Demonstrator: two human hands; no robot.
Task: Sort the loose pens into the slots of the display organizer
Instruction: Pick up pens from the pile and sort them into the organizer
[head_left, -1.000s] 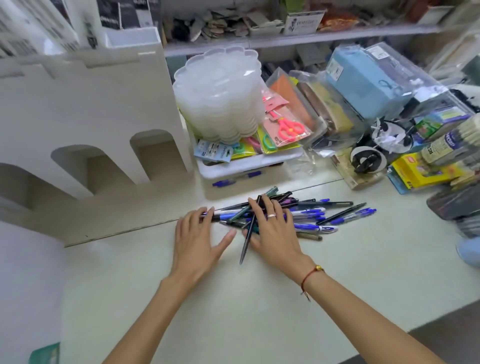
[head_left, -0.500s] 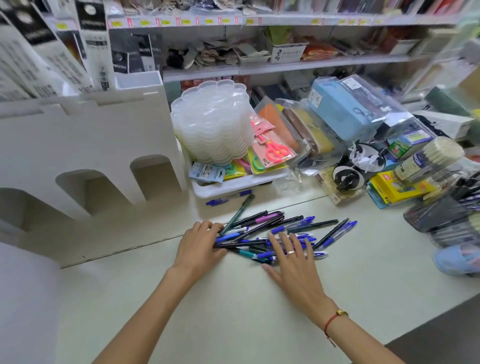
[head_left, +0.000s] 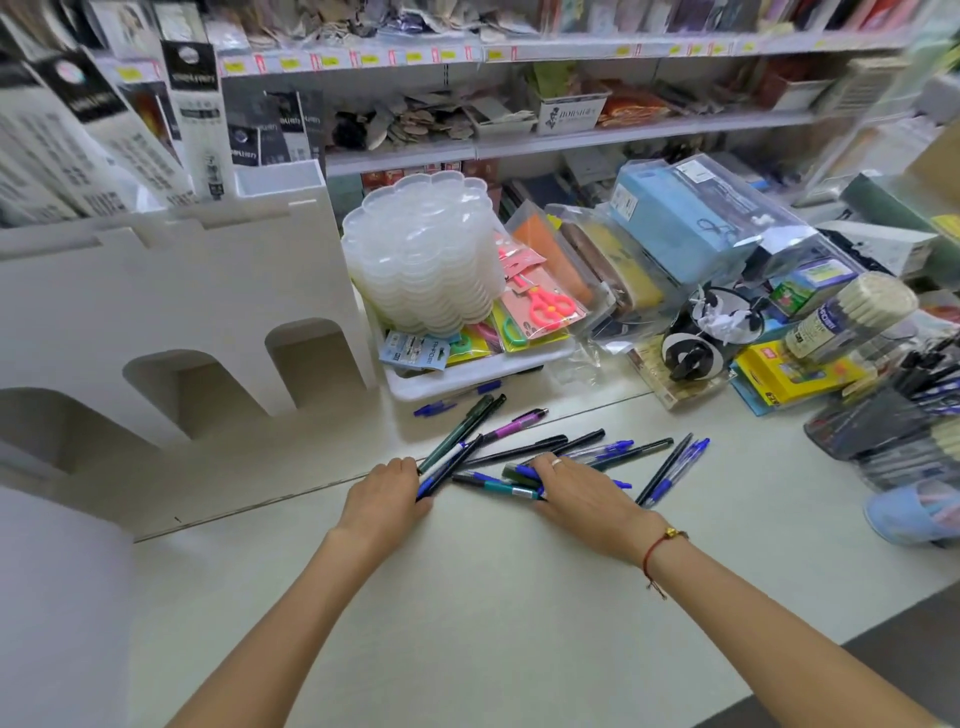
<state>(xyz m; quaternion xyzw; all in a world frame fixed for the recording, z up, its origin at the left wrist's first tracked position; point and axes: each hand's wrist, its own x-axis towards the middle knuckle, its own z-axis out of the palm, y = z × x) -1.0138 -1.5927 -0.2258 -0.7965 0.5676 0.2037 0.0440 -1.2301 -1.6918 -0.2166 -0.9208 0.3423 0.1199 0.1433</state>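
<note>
My left hand (head_left: 387, 493) has its fingers curled over the near ends of a couple of dark pens (head_left: 457, 447), gripping them where they fan out toward the organizer; looks like I'm gathering a bunch of one kind before lifting. The right hand (head_left: 576, 493) lies over the middle of the pile w/ fingers bent down onto a teal-banded pen (head_left: 506, 487) and blue-capped ones under it. I can't tell whether it pinches one or only presses to stop them rolling. The rest of the loose pens (head_left: 597, 452) sprawl crosswise btwn and beyond the hands, two blue ones (head_left: 670, 470) lying apart to the right, one more blue pen (head_left: 441, 408) up by the white tray (head_left: 467, 376). None in a slot yet, so I judge the sort has barely begun. The display organizer (head_left: 182, 312), white board w/ arched slots (head_left: 311, 364), stands just left of the pile, openings facing me, so the carry should be short. Everything sits on a pale counter (head_left: 467, 597). Behind: a stack of clear scalloped lids (head_left: 426, 254), pink scissors in a pack (head_left: 548, 304), a blue box in plastic (head_left: 685, 218), a yellow pack (head_left: 795, 374), and shop shelves (head_left: 571, 135) w/ price tags. Far right is blurred.
</note>
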